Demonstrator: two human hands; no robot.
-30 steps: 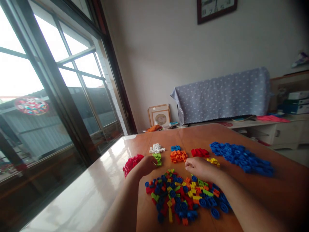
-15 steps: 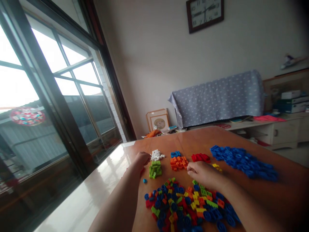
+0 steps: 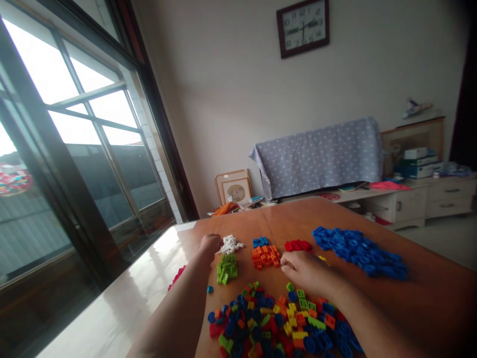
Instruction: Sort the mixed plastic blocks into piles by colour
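Note:
My left hand point(image 3: 211, 243) is closed at the left edge of the white brick pile point(image 3: 231, 244); what its fingers hold is too small to make out. A green brick group point(image 3: 227, 268) lies just nearer to me. My right hand point(image 3: 294, 266) is closed beside the orange bricks point(image 3: 266, 256), its fingertips low over the table; anything in them is hidden. Blue bricks point(image 3: 260, 242) sit behind the orange ones. Red bricks point(image 3: 298, 245) lie behind my right hand, and some yellow bricks point(image 3: 322, 259) show past it.
A mixed heap of coloured bricks point(image 3: 268, 323) spreads over the near part of the brown table point(image 3: 294, 214). A large blue pile point(image 3: 359, 251) lies at the right. Pink-red pieces point(image 3: 176, 277) are left of my left forearm, and a small blue piece point(image 3: 210, 289) lies right of it.
The whole view has shifted, so table and hands appear further left. Both hands remain near the same piles, still closed. More of the pink-red pieces shows beside my left forearm.

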